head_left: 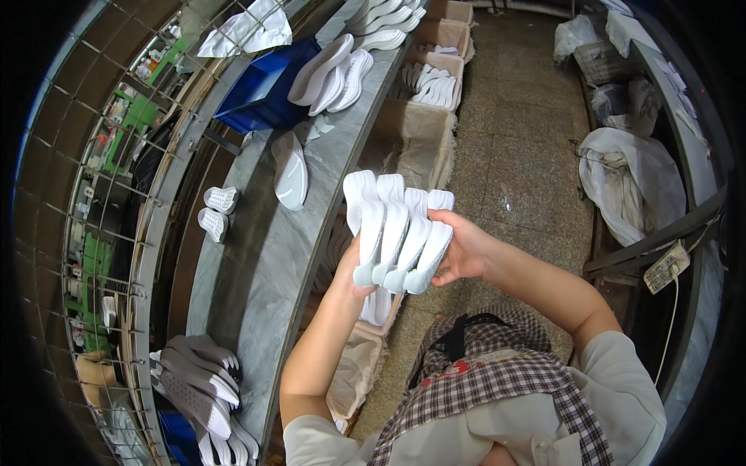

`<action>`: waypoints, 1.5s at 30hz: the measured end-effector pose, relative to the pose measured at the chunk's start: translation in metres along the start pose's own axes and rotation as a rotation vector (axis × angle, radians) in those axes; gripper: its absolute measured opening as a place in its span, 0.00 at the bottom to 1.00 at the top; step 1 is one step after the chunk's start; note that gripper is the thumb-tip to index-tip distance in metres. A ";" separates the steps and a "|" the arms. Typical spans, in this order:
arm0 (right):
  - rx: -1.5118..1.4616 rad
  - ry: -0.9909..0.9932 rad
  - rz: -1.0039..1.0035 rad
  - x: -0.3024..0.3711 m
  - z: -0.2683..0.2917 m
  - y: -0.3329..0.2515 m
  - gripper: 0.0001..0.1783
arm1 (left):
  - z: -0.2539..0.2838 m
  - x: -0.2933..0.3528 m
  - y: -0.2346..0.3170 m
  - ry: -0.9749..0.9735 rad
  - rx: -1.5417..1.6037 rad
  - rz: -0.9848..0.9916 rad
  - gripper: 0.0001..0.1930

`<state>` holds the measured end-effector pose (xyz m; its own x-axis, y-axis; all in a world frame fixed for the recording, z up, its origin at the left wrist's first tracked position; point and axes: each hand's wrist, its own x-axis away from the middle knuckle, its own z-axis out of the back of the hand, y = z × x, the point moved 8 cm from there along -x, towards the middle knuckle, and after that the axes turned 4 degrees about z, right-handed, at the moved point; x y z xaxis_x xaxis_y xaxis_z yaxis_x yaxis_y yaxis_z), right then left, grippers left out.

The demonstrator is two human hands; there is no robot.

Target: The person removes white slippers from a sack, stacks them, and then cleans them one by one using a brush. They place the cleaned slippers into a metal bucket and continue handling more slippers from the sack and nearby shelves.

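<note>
Out in front of me, a row of several white shoe soles [396, 233] is held side by side, standing on edge and pressed together. My left hand [353, 272] closes on the left end of the row, its fingers mostly hidden behind the soles. At the right end, my right hand [465, 247] grips the outermost sole, thumb on top and fingers below. One loose white sole [291, 172] lies on the grey bench [260, 264] to the left. Beyond it, more white soles [332, 78] lean beside a blue bin [260, 105].
Cloth-lined crates [423, 116] line the bench's right side, some with soles inside. Grey soles [194, 377] are piled at the near left. Two small sole pieces [217, 211] sit near the wire mesh [116, 186]. Across the speckled floor [536, 163] stands a white sack [625, 182].
</note>
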<state>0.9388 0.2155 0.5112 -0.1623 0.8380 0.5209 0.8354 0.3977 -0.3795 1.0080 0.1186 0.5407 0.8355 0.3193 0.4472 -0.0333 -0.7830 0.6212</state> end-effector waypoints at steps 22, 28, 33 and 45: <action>0.787 -0.096 0.768 0.070 -0.002 -0.044 0.43 | -0.015 0.031 -0.004 0.105 -0.469 -0.332 0.27; 0.966 -0.083 0.987 0.080 0.001 -0.050 0.46 | -0.001 0.023 -0.007 0.157 -0.414 -0.306 0.26; 1.066 0.014 0.983 0.085 0.009 -0.052 0.45 | 0.021 0.020 -0.018 0.171 -0.336 -0.295 0.25; 0.995 -0.407 0.908 0.098 0.012 -0.060 0.37 | 0.028 0.035 -0.073 0.161 -0.111 -0.179 0.29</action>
<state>0.8663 0.2777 0.5758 -0.0558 0.9216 -0.3840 0.0408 -0.3822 -0.9232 1.0546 0.1722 0.4932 0.7361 0.5348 0.4149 0.0398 -0.6461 0.7622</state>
